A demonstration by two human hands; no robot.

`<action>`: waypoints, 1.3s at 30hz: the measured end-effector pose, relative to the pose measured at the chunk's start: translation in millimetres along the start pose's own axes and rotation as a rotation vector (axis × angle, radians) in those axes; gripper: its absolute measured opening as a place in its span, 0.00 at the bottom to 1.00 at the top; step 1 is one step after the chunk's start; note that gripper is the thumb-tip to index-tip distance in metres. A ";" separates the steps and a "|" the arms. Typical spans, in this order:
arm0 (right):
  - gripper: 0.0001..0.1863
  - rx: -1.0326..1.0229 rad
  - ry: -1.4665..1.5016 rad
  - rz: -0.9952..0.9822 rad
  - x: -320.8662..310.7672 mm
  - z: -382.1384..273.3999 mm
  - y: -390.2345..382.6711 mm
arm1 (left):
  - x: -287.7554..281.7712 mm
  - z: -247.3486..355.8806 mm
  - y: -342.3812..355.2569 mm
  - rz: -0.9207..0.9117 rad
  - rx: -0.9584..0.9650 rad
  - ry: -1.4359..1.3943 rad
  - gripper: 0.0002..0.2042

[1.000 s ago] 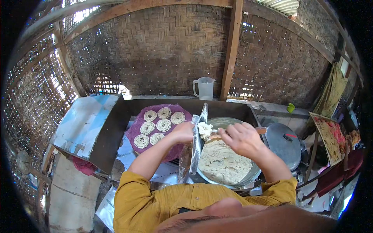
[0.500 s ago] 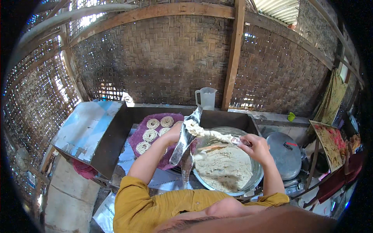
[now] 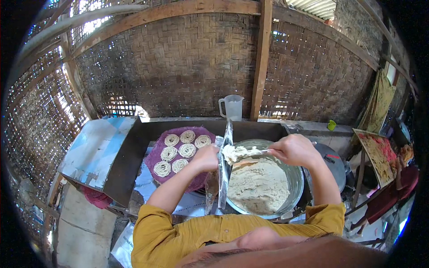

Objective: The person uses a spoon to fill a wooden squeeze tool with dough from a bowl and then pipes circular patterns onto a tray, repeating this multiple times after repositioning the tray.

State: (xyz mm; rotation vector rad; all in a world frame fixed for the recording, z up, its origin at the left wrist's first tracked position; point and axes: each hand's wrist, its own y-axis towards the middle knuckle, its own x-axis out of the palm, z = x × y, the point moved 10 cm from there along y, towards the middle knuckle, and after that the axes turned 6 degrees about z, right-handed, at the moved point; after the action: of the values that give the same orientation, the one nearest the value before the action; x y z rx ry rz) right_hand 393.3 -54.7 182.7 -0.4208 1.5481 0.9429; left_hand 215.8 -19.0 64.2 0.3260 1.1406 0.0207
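My left hand (image 3: 206,157) is closed around a long metal press (image 3: 223,181), tilted over the basin's left rim; its lower part partly hides behind it. My right hand (image 3: 296,151) grips the handle of a dough-coated spoon (image 3: 257,152), whose bowl is buried. At its left end a lump of pale dough (image 3: 230,153) touches the press. Below lies a large metal basin (image 3: 300,190) with pale, floury dough (image 3: 259,185) and an orange-brown flat edge showing in it. To the left, several coiled dough nests (image 3: 169,153) rest on a purple cloth (image 3: 152,157).
A clear plastic jug (image 3: 233,108) stands on the back ledge near a wooden post. A blue-and-white topped box (image 3: 96,149) is at left. On the right are a round metal lid (image 3: 333,172), a small green cup (image 3: 331,125) and another person in dark red (image 3: 397,190).
The press has turned more upright, and my right hand has moved slightly up with the spoon. The lump of dough has shifted a little lower and to the right against the press.
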 end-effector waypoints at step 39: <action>0.10 0.449 0.457 0.939 38.9 41.8 -76.0 | 23.5 13.7 67.6 0.108 0.082 -0.688 0.14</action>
State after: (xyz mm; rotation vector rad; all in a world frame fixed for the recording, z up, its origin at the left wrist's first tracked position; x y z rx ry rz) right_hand 467.2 -59.4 123.1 0.5073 2.3784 1.1827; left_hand 248.0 46.3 66.3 0.4253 0.4424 -0.0412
